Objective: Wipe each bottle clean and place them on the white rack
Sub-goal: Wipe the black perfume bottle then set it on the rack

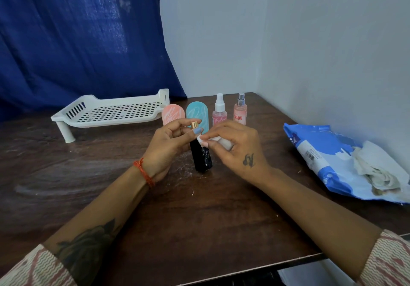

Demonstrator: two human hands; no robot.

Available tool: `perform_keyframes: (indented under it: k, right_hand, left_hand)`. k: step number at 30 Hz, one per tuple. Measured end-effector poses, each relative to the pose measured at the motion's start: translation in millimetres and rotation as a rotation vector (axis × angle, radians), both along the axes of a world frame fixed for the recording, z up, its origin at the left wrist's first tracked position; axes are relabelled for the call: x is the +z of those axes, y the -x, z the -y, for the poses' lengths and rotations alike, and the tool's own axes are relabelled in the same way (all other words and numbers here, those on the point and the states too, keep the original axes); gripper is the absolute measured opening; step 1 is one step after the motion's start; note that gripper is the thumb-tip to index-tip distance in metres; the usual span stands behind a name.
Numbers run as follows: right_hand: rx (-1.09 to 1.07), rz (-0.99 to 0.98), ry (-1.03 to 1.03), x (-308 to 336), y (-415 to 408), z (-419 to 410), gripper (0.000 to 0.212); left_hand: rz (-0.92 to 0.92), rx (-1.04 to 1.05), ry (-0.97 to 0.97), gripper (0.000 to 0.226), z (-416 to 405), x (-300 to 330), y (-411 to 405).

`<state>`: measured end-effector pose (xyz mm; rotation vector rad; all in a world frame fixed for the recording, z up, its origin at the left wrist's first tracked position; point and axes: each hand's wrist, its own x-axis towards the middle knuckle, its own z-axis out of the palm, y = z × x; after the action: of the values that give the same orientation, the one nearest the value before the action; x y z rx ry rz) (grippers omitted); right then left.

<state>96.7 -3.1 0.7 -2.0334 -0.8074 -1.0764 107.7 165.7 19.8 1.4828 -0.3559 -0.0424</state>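
Head view is showing a glossy black bottle [203,158] standing nearly upright, gold cap [194,124] up; left hand [168,147] is gripping it, right hand [238,147] is pinching a white wipe [218,141] against it.

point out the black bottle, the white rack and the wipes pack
black bottle [203,157], head view, on its dark body
white rack [115,111], head view, on its perforated floor
wipes pack [319,152], head view, on its blue-and-white front

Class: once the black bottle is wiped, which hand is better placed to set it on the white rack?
Left. The left hand already grips the black bottle and is nearer the white rack; the right hand holds the wipe.
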Motion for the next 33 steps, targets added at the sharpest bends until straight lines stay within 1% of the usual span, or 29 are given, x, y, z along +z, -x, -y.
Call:
perform_keyframes:
  k: [3, 6, 9, 12, 15, 17, 21, 24, 27, 30, 33]
  right_hand:
    - [0.039, -0.024, 0.024, -0.3, 0.2, 0.9, 0.009]
    - [-0.022, -0.051, 0.013, -1.4, -2.3, 4.0, 0.008]
    - [-0.065, -0.054, -0.002, -1.4, -3.2, 4.7, 0.008]
    - [-0.007, -0.035, 0.003, 0.3, -0.3, 2.3, 0.009]
    - [0.052, -0.059, 0.043, 0.6, 0.5, 2.3, 0.006]
    - [0.02, -0.082, 0.053, -1.0, -1.3, 4.2, 0.006]
    - [-0.069, -0.077, 0.005, -3.0, -4.2, 5.0, 0.008]
    - [0.008, -0.068, 0.02, -1.3, -1.1, 2.1, 0.008]
    - [0.07, -0.103, 0.064, -1.2, 2.2, 1.6, 0.007]
    - [0.02, -0.121, 0.066, -2.2, 0.6, 4.9, 0.006]
    - [-0.039, -0.088, 0.034, -2.6, -1.6, 4.8, 0.007]
  left_hand:
    - [-0.019, 0.01, 0.026, 0.024, 0.1, -0.4, -0.7]
    - [-0.028, 0.007, 0.045, 0.028, -0.2, 0.2, -0.7]
    - [-0.025, 0.01, 0.033, 0.024, -0.4, -0.2, -1.7]
    - [-0.02, 0.012, 0.022, 0.023, -0.4, -0.5, -2.2]
    - [-0.017, 0.011, 0.025, 0.021, -0.5, -0.4, -2.0]
    - [-0.02, 0.011, 0.031, 0.02, -0.6, -0.6, -2.3]
    - [-0.032, 0.009, 0.043, 0.021, -0.9, -0.4, -2.7]
    - [-0.026, 0.003, 0.041, 0.022, -1.1, -0.6, -2.5]
    - [-0.029, 0.004, 0.044, 0.022, -1.3, -0.4, -2.6]
    - [-0.026, 0.005, 0.038, 0.025, -1.0, -0.3, -3.2]
    - [-0.028, 0.011, 0.029, 0.021, -1.5, -0.9, -4.3]
